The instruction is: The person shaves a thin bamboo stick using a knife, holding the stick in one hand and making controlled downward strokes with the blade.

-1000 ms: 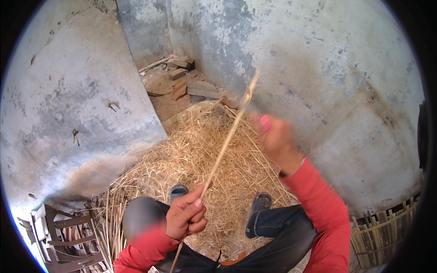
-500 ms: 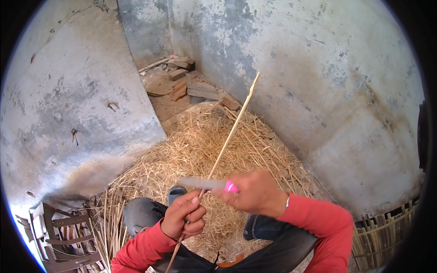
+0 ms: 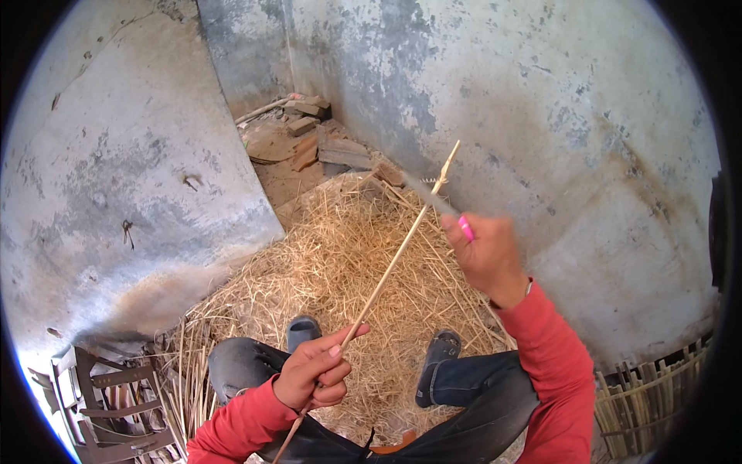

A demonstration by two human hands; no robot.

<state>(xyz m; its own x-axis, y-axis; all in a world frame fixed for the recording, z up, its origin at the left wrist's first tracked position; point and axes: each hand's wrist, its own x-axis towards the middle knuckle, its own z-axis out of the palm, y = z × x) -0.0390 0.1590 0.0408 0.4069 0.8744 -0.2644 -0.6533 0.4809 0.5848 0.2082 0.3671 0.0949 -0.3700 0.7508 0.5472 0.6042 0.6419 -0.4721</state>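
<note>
0 texts, numbers or signs (labels and brands included) can be read.

Peeling grey walls (image 3: 587, 139) rise all around, bricks (image 3: 303, 125) sit heaped by the corner (image 3: 289, 66), straw-like litter (image 3: 332, 247) carpets the floor (image 3: 292, 184), and light (image 3: 29, 359) glares beside a brown slatted frame (image 3: 120, 414)!

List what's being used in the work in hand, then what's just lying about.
In use:
stick, in the left hand
pink-handled knife, in the right hand

Lying about:
bricks in the corner
straw-like litter
brown slatted frame
</note>
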